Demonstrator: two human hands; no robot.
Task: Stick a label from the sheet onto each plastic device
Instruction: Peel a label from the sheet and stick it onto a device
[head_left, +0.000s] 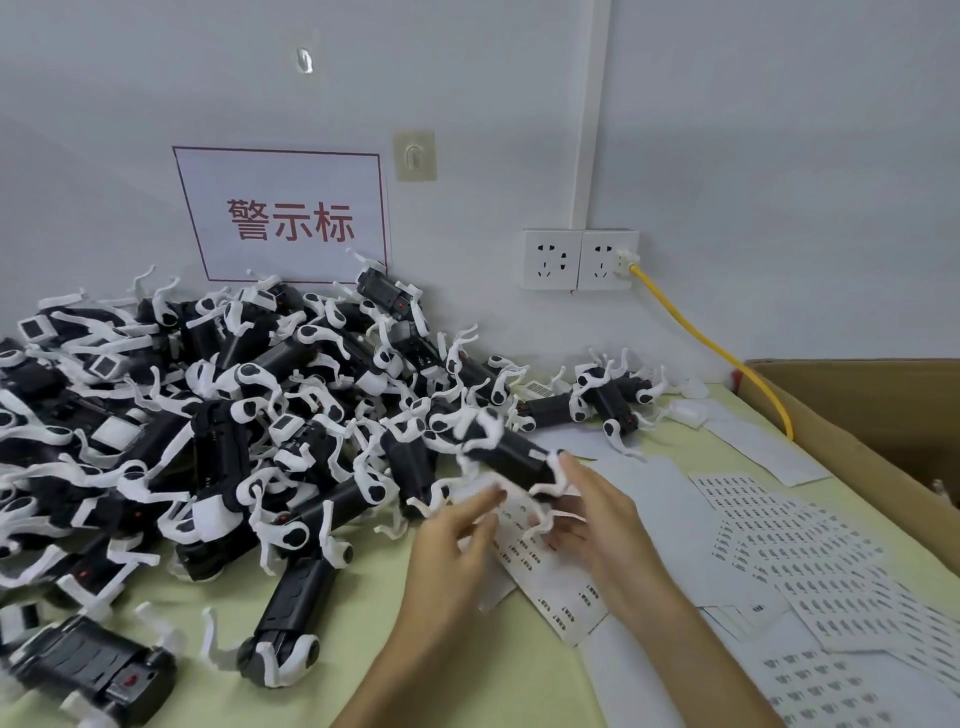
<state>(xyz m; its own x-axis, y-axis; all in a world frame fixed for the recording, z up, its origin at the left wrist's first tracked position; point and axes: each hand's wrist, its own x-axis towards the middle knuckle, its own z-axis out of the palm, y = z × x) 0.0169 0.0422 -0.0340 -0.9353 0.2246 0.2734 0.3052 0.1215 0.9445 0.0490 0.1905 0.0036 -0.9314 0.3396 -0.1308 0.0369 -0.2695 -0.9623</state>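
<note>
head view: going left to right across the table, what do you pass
pile of plastic devices → left hand → right hand, gripping one device → spread label sheets → cardboard box

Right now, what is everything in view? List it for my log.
devices: many, black-white, piled at left
held device: one, black-white, centre, lifted
label sheets: several, white, at right
sign: one, white, red characters, wall
hooks: two, pale, wall
sockets: two, white, wall
cable: one, yellow, in right socket
box: one, brown, far right
table: one, pale green
left hand: one, beside held device, blurred
right hand: one, gripping held device
</note>
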